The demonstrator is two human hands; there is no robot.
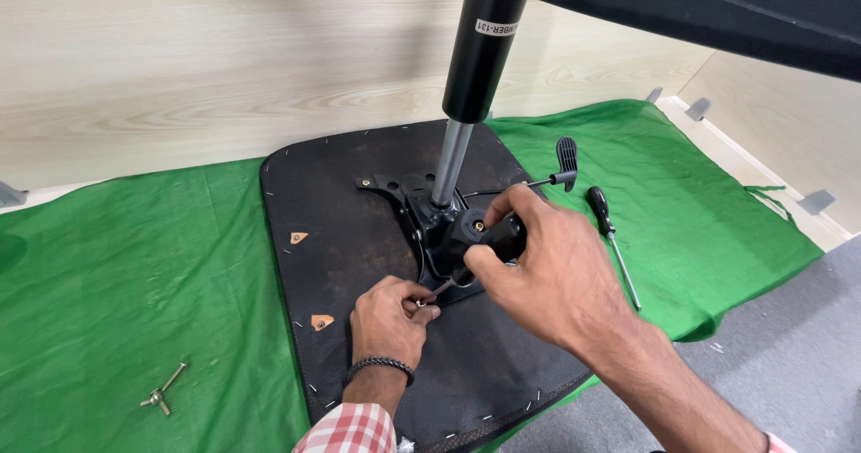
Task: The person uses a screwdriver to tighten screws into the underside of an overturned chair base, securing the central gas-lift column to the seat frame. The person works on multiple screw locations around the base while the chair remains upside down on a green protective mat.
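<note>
A black-handled screwdriver (489, 242) slants down to the left, its thin metal shaft ending at a small screw (420, 302) near the black metal mounting plate (430, 224). That plate sits at the middle of an upturned dark chair seat (359, 265), which lies flat on the green cloth, with a gas-lift column (462, 103) rising from it.

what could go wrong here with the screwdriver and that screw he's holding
The left hand pinches the screw right at the screwdriver tip, so a slip by the right hand could jab the fingers. The seat base lies on loose green cloth and might shift under pressure. The wing bolt lies apart and could get lost.
</note>
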